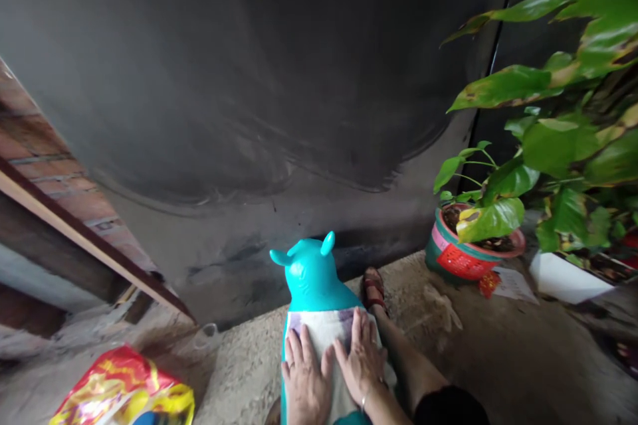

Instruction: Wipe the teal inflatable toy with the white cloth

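Observation:
A turquoise animal-shaped toy [312, 275] with two ears stands at the bottom middle, its head toward the dark wall. Over its back lies a whitish cloth [321, 325] with purple patches near the upper edge. My left hand [308, 372] rests flat on the cloth, fingers stretched and slightly apart. To its right, my right hand [359, 358] also lies flat on the cloth with the fingers extended, thumb near the left thumb. A bracelet circles the right wrist. The toy's lower part is hidden by the hands and the frame edge.
A dark, smeared panel [279, 93] rises close in front. Right of it stand a potted plant in a green and red pot [463, 255] and a white planter [568, 279]. A red and yellow bag [124, 388] lies at lower left. My sandalled foot [373, 289] is beside the toy.

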`<state>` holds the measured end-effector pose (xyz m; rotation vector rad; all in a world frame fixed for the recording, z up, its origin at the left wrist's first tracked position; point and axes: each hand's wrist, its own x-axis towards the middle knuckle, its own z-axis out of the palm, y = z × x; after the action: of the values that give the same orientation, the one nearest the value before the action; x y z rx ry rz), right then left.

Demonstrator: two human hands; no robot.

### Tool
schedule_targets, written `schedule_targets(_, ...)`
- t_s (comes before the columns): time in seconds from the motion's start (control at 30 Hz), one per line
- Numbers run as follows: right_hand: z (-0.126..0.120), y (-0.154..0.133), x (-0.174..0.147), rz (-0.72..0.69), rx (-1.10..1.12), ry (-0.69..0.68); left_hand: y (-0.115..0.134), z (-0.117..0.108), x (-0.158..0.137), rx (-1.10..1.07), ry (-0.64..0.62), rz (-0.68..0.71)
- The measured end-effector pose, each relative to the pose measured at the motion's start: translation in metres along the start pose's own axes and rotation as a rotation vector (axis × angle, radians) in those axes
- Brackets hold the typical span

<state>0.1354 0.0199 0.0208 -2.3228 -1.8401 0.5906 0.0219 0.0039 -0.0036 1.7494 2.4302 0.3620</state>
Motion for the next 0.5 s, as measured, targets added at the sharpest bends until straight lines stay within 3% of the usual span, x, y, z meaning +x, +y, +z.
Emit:
schedule_targets(0.23, -0.022, -0.021, 0.027, -0.063, 0.033, -0.046, 0.007, -0.011, 0.024, -0.154, -0.034, -0.086)
schedule_targets(0.37, -0.012, -0.007, -0.002, -0.043, 0.009, -0.026, -0.002, -0.008, 0.006, -0.101, -0.071, -0.088)
schedule_targets(0.5, 0.027, 0.030, -0.052, -0.116, -0.040, 0.126, -0.021, 0.013, -0.035, 0.005, -0.012, -0.029)
